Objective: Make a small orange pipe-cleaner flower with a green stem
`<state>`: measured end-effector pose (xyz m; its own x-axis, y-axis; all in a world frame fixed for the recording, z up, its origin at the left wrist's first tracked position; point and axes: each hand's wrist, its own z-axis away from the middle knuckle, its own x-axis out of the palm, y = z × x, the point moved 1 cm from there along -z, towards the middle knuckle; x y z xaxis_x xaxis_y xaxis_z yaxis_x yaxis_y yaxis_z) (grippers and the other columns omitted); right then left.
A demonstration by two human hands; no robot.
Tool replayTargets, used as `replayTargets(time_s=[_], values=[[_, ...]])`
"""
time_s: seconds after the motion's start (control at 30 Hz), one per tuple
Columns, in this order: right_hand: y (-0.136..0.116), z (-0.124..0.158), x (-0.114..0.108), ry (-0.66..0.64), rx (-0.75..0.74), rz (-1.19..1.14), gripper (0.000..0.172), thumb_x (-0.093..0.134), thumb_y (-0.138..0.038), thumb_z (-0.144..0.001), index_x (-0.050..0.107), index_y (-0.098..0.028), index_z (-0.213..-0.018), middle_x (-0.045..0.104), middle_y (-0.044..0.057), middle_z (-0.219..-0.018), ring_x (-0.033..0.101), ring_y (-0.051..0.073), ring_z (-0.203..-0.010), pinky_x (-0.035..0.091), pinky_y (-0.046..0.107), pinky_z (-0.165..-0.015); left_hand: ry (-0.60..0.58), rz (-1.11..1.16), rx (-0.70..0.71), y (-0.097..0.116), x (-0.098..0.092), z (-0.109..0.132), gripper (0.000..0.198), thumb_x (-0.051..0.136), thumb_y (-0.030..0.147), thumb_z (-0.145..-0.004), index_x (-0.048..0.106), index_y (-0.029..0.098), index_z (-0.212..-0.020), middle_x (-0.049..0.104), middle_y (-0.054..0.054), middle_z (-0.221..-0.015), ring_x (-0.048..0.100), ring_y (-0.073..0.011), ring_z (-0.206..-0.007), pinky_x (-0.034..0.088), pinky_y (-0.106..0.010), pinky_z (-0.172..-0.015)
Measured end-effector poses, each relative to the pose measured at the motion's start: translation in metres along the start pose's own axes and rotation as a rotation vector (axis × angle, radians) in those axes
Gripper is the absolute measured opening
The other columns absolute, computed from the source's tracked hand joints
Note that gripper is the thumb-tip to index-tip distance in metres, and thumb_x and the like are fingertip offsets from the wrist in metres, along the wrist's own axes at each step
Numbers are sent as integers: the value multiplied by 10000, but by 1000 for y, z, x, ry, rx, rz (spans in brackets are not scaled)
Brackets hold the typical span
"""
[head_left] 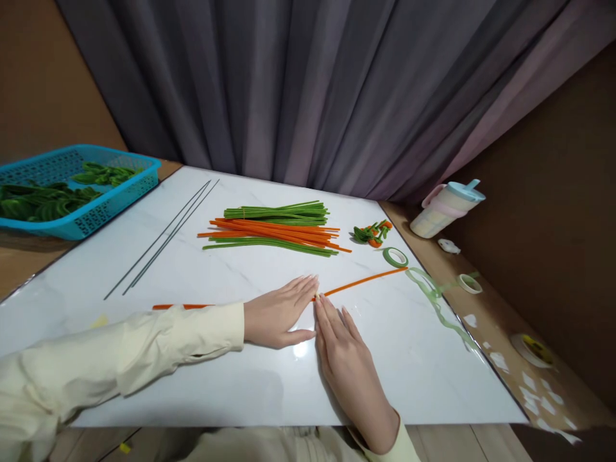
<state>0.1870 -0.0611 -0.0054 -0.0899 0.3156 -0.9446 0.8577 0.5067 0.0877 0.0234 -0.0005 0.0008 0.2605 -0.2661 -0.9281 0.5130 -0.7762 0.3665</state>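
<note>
My left hand point(283, 314) lies palm down on the white board, fingers stretched out and thumb spread. Its fingertips come close to my right hand point(344, 353). The right fingers are pressed together at their tips on an orange pipe cleaner point(366, 280), which runs up to the right from them. A small pale spot shows where the fingertips meet; what it is I cannot make out. More orange pipe cleaner point(183, 307) shows beyond my left sleeve; the hand and forearm hide whether it is the same piece.
Green pipe cleaners point(279, 213) and orange ones point(274, 232) lie behind my hands. Finished-looking orange and green pieces point(373, 233) sit by green tape point(395, 257). Dark wires point(168, 237) and a blue basket point(113, 208) are left. A cup point(445, 208) and paper scraps point(529, 391) are right.
</note>
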Motion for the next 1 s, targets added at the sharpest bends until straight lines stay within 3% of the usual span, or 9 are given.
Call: replayTargets(time_s=[0.13, 0.5, 0.7, 1.0], values=[[-3, -1, -1, -31, 54, 23, 436, 282, -130, -909, 386, -57, -1325, 419, 131, -1359, 379, 207, -1268, 244, 436, -1073, 15, -57, 44, 0, 2, 1, 707, 343, 487, -890, 213, -12, -1375, 124, -224, -1459, 69, -281, -1368, 114, -408, -1126], [-3, -1, -1, -42, 160, 5, 434, 260, -195, -933, 385, -85, -1334, 434, 101, -1352, 382, 207, -1262, 101, 459, -1083, 19, -119, 66, 0, 2, 2, 680, 304, 482, -907, 211, 1, -1379, 134, -204, -1464, 66, -260, -1372, 94, -395, -1124], [8, 2, 3, -52, 161, 60, 462, 277, -260, -936, 371, -46, -1334, 408, 119, -1366, 347, 273, -1277, 176, 503, -1045, 20, -135, 88, 1, -1, 1, 646, 267, 476, -919, 227, 21, -1376, 162, -195, -1461, 68, -234, -1376, 52, -395, -1123], [8, 4, 5, -67, 171, 45, 485, 259, -301, -944, 350, -54, -1351, 366, 92, -1394, 286, 272, -1309, 207, 505, -1049, 13, -122, 77, 1, -1, 1, 624, 262, 475, -919, 243, 50, -1376, 179, -170, -1465, 102, -231, -1373, 56, -391, -1118]])
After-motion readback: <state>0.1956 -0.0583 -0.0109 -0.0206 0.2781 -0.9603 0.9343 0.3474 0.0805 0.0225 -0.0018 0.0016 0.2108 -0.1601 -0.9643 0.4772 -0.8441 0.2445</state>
